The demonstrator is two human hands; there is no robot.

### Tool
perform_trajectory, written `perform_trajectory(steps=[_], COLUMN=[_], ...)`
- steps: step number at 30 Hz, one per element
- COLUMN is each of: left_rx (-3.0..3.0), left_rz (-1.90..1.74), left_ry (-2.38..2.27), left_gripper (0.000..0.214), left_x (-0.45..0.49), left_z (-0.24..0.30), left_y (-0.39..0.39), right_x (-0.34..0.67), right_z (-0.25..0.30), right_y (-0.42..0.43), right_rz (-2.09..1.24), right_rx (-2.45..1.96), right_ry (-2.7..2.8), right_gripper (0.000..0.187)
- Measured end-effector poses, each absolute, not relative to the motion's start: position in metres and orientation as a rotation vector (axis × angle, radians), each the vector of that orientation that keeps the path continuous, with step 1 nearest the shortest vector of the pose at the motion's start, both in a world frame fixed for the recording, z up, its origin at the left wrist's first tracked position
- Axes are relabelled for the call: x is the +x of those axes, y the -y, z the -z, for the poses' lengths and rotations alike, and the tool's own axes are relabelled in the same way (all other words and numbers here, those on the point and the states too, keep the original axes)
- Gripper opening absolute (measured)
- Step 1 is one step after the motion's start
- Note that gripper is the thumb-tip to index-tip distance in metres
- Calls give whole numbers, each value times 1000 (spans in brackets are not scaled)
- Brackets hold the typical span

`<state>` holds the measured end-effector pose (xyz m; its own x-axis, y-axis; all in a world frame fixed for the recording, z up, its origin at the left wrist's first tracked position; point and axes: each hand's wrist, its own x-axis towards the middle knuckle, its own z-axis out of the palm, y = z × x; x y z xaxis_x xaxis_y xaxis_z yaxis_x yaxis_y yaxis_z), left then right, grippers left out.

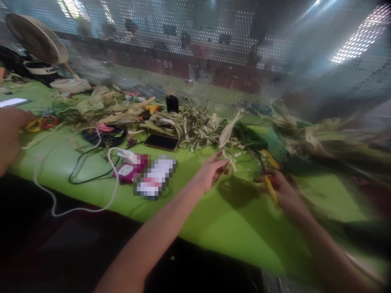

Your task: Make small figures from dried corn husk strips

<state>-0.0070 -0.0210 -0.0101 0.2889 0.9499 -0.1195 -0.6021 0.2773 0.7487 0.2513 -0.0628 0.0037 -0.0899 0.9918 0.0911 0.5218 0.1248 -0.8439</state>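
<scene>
My left hand (215,169) is closed around the lower end of a dried corn husk (229,130). The pale, pointed leaf rises out of the fingers, and a few torn strips hang by the thumb. To its right, my right hand (281,185) grips a yellow-handled tool (271,190), blurred by motion so its exact kind does not show. Both hands are over the green tabletop (195,228), a short distance apart. Behind them lies a heap of dry husk scraps (198,126).
At the left edge is another person's hand (10,134), near looped-handle scissors (49,122). A black phone (161,142), a blurred-out phone (155,179), a magenta power adapter (130,169) and a white cable (82,210) lie left. A fan (36,38) stands behind; long husks (330,150) spread right.
</scene>
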Motion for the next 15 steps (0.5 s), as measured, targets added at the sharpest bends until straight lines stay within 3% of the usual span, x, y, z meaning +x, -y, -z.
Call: perform_trajectory(steps=[3,5,9,15], left_rx=[637,645,642,656], left_rz=[-1110,-1083,-1013,-890], left_ry=[-586,-551,-553,-608], left_gripper=[54,43,17,12], left_x=[-7,-6,-2,5], left_z=[7,5,0,1], left_y=[23,24,27,31], right_x=[243,237,219,192], right_z=[-12,-17,-29,-40], right_y=[63,60,49,37], right_rz=[-1116,-1188,-1124,-1131], right_rx=[-1371,-1335,-1337,-1182], right_ry=[1575,1486,1355,1340], right_gripper=[51,55,58,60])
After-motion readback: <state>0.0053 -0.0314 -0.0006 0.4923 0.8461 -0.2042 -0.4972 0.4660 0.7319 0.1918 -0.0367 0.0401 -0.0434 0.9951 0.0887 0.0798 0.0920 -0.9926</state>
